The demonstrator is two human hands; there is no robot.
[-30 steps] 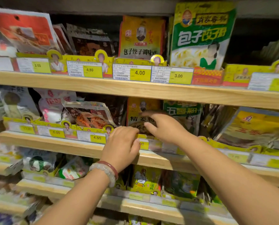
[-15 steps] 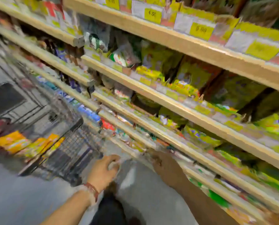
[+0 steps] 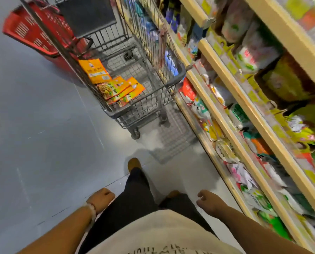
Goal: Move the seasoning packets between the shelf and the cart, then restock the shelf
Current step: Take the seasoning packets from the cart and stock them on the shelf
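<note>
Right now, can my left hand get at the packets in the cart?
Probably not without stepping forward. The left hand hangs low beside the leg, holding nothing, while the packets lie in the cart well ahead. The cart's top is open, so nothing covers them.

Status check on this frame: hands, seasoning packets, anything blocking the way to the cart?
Left hand and right hand empty, hanging loose. Seasoning packets lying in cart. Floor to cart open.

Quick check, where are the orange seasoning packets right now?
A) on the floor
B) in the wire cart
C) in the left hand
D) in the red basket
B: the orange seasoning packets lie inside the wire cart; both the left hand and right hand hold nothing.
</note>
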